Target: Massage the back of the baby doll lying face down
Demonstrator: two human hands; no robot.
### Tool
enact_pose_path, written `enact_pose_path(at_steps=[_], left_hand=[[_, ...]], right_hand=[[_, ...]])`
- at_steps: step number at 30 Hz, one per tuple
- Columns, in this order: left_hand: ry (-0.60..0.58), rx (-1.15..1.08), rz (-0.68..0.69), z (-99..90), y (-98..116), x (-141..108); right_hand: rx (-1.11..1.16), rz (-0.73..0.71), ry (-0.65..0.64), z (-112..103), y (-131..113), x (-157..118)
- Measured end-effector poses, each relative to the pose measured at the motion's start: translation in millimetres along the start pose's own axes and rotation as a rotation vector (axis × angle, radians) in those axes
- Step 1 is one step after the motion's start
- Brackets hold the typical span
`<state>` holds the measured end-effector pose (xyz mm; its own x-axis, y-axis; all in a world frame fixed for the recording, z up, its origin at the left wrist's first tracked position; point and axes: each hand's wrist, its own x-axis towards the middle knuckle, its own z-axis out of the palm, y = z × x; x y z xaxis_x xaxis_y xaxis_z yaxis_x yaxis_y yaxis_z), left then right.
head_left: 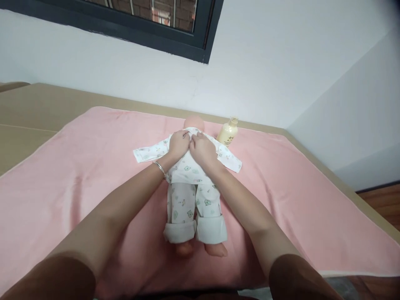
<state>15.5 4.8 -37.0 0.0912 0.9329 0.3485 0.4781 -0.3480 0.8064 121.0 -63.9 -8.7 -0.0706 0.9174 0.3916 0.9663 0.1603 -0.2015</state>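
A baby doll point(193, 121) lies on a pink blanket with its head away from me and its feet towards me. It wears a white printed shirt point(188, 168) with sleeves spread to both sides, and matching trousers point(183, 200) with turned-up cuffs. My left hand point(179, 143) and my right hand point(202, 149) meet at the upper chest, just below the head. Their fingers are curled and pressed together on the shirt's front near the collar. My hands partly hide the cloth between the fingertips.
A pale yellow bottle point(228, 132) is beside the doll's shoulder on the right. The pink blanket point(103, 166) covers much of a tan padded surface point(28, 108). A white wall point(250, 75) and a dark-framed window point(200, 46) stand behind it.
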Motion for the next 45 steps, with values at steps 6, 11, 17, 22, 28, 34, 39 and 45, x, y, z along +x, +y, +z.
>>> enact_pose_path(at_steps=[6,11,17,22,28,34,39,45], left_hand=[[0.001,0.055,-0.019,-2.3,1,-3],[0.015,0.076,0.025,-0.3,-2,-7],[0.01,0.018,0.025,-4.1,-4,-10],[-0.01,0.064,0.046,-5.6,-2,-11],[-0.075,0.211,0.078,-8.3,11,-8],[-0.126,0.363,0.16,-13.0,23,-16],[-0.119,0.324,0.151,-10.2,14,-21],[-0.126,0.335,0.097,-12.2,10,-21]], right_hand=[[0.153,-0.087,-0.14,-1,25,20],[0.041,-0.002,-0.076,0,28,4],[0.054,-0.203,-0.134,-1,13,1],[0.128,-0.043,-0.164,0,38,22],[-0.023,-0.177,-0.126,0,14,-4],[0.087,-0.038,-0.215,-8,20,10],[0.06,0.037,-0.2,-4,21,6],[0.105,-0.129,-0.173,-13,7,-15]])
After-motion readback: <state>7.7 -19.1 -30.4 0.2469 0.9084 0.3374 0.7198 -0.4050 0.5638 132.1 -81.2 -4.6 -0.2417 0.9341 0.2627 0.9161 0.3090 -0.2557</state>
